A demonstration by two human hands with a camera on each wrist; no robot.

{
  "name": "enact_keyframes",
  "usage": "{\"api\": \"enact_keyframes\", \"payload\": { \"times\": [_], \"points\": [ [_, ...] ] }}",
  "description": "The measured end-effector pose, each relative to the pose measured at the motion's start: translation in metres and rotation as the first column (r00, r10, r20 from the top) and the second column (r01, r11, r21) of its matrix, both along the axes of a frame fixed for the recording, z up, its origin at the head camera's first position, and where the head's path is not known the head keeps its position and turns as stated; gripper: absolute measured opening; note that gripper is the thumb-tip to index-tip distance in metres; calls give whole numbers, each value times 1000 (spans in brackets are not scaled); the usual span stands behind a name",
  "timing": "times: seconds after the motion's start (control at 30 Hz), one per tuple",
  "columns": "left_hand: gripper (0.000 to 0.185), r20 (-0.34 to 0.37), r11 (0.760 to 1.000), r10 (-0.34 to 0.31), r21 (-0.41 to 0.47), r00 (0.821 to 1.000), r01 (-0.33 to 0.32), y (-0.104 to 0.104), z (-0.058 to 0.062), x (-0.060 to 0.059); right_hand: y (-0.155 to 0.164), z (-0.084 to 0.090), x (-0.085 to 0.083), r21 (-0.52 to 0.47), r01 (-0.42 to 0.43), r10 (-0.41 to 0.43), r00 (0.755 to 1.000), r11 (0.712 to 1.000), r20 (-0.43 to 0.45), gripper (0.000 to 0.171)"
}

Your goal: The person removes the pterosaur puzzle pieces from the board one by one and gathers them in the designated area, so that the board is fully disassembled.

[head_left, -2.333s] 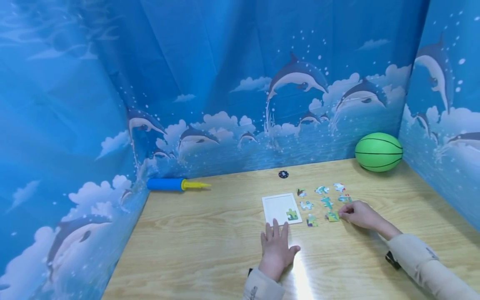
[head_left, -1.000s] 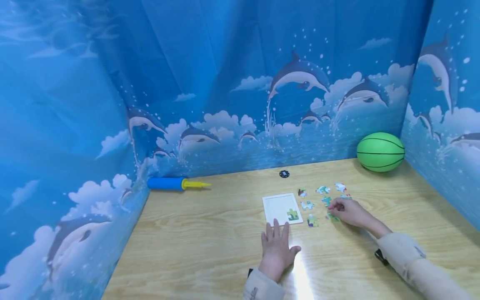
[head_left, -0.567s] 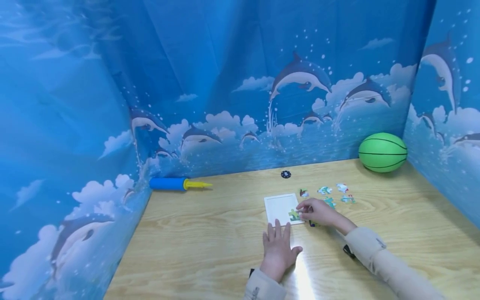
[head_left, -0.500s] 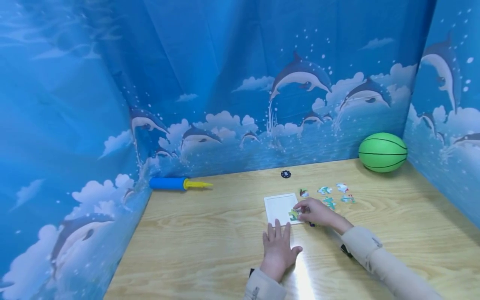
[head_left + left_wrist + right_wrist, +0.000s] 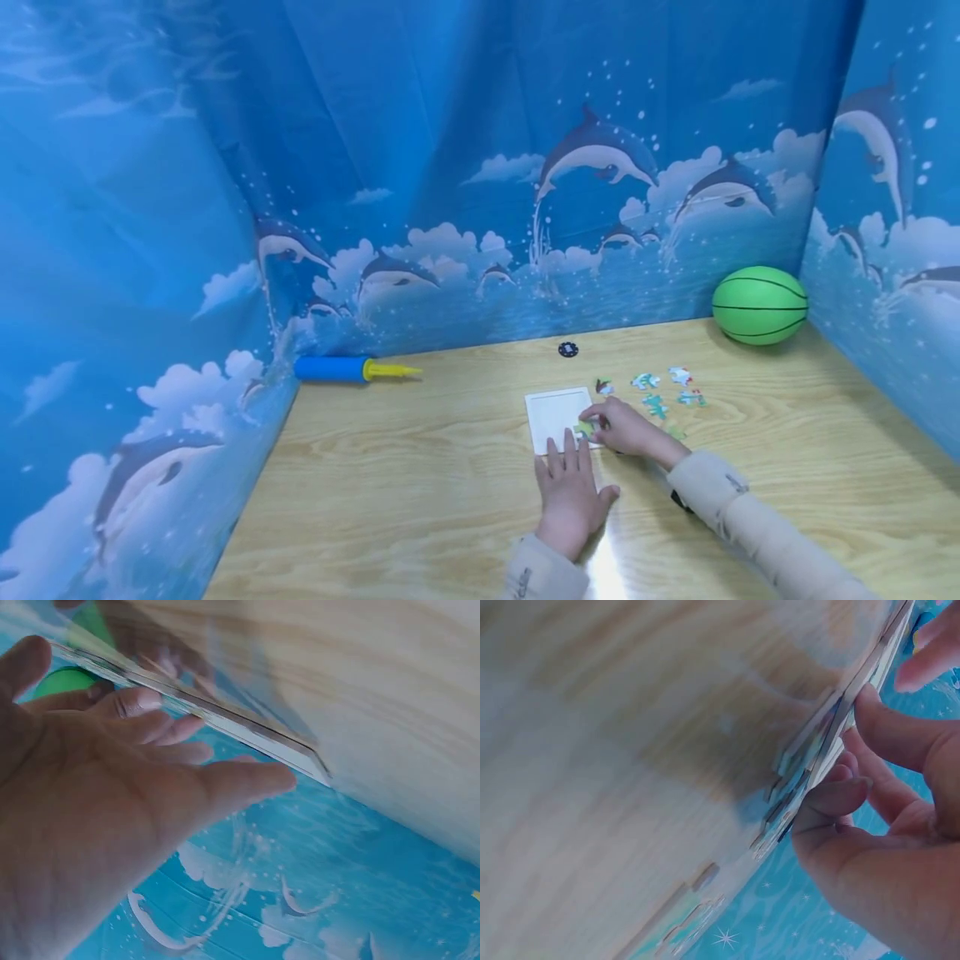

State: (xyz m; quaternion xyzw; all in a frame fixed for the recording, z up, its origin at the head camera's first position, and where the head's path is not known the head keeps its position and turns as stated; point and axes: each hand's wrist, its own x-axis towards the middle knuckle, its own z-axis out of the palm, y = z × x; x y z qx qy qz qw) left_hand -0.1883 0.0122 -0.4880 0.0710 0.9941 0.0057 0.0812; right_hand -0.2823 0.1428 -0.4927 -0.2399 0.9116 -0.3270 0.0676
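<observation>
A white square puzzle tray [image 5: 553, 410] lies on the table with a green jigsaw piece [image 5: 582, 428] in its near right corner. The thumb and bent index finger of my right hand [image 5: 628, 432] pinch at this piece, covering its right side. My left hand [image 5: 573, 504] lies palm down with fingers spread, fingertips on the tray's near edge. In the left wrist view, the tray's edge [image 5: 262, 739] runs beside those fingers. Loose jigsaw pieces, among them a teal one [image 5: 655, 406] and a red-and-white one [image 5: 680, 376], lie right of the tray; others are hidden behind the right hand.
A black round chip [image 5: 568, 350] lies beyond the tray. At the back left is a blue pump [image 5: 330, 368] with a yellow nozzle, and at the back right a green ball [image 5: 760, 305]. Blue dolphin-print curtains [image 5: 450, 167] enclose the wooden table [image 5: 390, 483].
From the loose pieces, my right hand has moved left to the tray's near right corner, its fingers now at the green jigsaw piece. My left hand has shifted slightly right and forward.
</observation>
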Motion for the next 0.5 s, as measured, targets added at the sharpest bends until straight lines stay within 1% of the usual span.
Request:
{"api": "enact_keyframes", "payload": {
  "times": [0.2, 0.4, 0.5],
  "points": [
    [81, 48, 997, 19, -72, 999, -16, 9, 2, 0, 0, -3, -1, -17, 31, -31, 999, 999, 28, 33],
    [81, 42, 994, 14, -107, 999, -10, 10, 3, 0, 1, 1, 1, -45, 60, -59, 998, 997, 23, 32],
    [81, 46, 991, 12, -131, 999, -6, 10, 3, 1, 0, 3, 3, -73, 63, -60, 997, 995, 41, 30]
  ]
}}
